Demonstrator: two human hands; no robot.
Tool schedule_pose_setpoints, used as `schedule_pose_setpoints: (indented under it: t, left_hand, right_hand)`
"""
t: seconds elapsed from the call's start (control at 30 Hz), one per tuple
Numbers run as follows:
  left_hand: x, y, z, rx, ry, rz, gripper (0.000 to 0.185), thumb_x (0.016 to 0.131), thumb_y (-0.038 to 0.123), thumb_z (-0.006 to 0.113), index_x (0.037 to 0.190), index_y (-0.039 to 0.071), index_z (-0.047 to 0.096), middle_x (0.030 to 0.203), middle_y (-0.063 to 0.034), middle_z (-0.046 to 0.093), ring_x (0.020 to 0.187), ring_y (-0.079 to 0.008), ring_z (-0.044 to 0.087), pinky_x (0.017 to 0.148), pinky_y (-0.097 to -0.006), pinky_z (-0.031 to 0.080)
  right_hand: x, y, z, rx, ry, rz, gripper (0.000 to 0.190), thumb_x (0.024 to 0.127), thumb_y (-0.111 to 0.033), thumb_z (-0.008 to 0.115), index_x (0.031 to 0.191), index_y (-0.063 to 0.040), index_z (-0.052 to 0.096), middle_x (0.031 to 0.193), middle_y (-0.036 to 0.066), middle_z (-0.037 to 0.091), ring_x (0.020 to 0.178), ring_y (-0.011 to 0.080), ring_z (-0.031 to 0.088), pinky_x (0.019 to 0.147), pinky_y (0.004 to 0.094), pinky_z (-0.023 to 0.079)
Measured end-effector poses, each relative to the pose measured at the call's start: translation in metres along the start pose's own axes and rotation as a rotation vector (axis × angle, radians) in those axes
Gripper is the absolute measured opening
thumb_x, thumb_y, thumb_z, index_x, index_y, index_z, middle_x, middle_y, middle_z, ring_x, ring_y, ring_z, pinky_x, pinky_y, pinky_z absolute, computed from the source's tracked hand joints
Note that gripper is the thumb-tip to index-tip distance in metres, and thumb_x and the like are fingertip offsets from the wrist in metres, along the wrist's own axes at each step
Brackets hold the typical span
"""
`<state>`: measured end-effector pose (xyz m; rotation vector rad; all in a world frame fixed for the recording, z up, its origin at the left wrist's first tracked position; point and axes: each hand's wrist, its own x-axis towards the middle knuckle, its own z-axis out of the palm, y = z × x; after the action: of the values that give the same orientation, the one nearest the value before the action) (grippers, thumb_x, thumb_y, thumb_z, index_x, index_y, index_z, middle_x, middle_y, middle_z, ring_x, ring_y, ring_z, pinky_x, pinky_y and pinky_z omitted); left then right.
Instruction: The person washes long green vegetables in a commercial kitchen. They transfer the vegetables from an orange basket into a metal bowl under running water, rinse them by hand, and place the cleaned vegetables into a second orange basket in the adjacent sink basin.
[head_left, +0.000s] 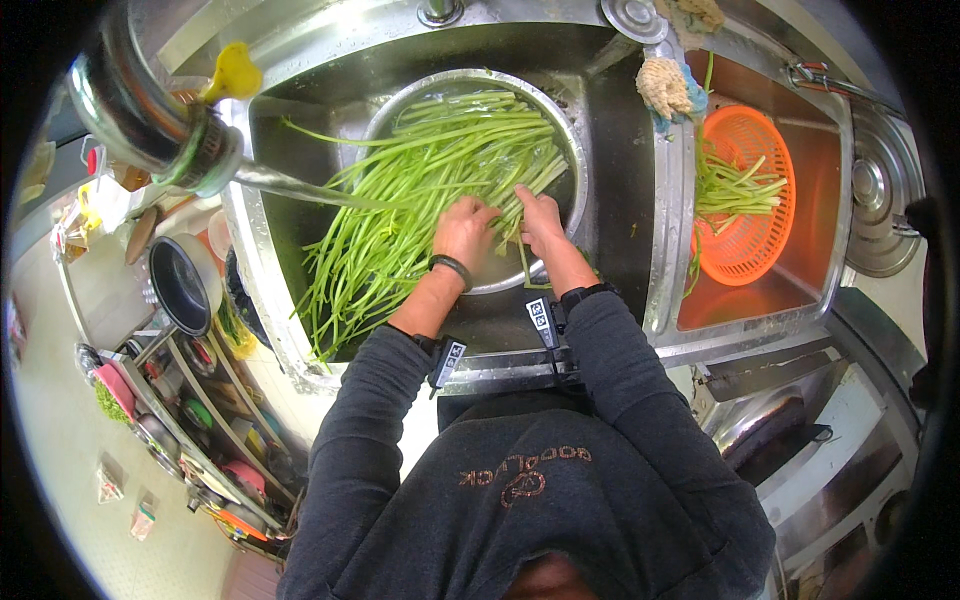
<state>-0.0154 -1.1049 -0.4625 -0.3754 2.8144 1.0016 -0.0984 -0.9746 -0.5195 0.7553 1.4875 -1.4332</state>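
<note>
Long green leafy stalks (405, 172) lie in water in a round metal basin (580, 169), their thin ends hanging over its left rim into the steel sink (615, 247). My left hand (469, 236) is at the basin's near side, its fingers curled on some stalks. Close to its right, my right hand (541, 221) has thumb and fingers around a few stalks near their cut ends. Water runs from the faucet (202, 154) onto the stalks. In the right-hand basin of the sink, an orange plastic colander (784, 232) holds more cut stalks (742, 187).
A cloth (667, 90) lies on the divider between the two sink basins, below a small metal lid (636, 19). A large metal lid (881, 187) is to the right. A dark-lined pot (180, 285) and a rack of kitchenware (202, 420) stand at left.
</note>
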Motion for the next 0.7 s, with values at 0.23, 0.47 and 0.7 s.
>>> schedule_pose_setpoints:
  t: [0.23,0.47,0.7]
  left_hand:
    - [0.012,0.000,0.020,0.143,-0.082,-0.115,0.014,0.073,0.013,0.068,0.088,0.011,0.068,0.079,-0.0084,0.062,0.076,-0.0307,0.060,0.069,-0.0387,0.047]
    - [-0.011,0.003,-0.033,-0.787,0.063,-0.509,0.008,0.084,0.006,0.062,0.087,-0.002,0.061,0.074,-0.0079,0.066,0.064,-0.0114,0.064,0.055,-0.0230,0.050]
    - [-0.069,0.022,-0.139,-0.793,0.444,-0.373,0.009,0.084,0.000,0.063,0.092,-0.001,0.062,0.083,-0.0079,0.065,0.069,-0.0133,0.063,0.063,-0.0236,0.052]
  right_hand:
    - [-0.002,0.000,0.002,-0.145,0.081,-0.007,0.037,0.088,-0.033,0.059,0.105,-0.001,0.051,0.087,0.009,0.058,0.068,0.0203,0.060,0.053,0.0358,0.051]
    - [0.017,0.010,-0.006,-0.122,0.039,-0.042,0.036,0.090,-0.029,0.057,0.108,0.001,0.051,0.094,0.012,0.059,0.075,0.0216,0.062,0.056,0.0369,0.052]
    - [0.010,0.003,-0.004,-0.077,0.097,-0.067,0.041,0.085,-0.026,0.061,0.104,0.010,0.057,0.088,0.017,0.061,0.071,0.0252,0.058,0.059,0.0385,0.044]
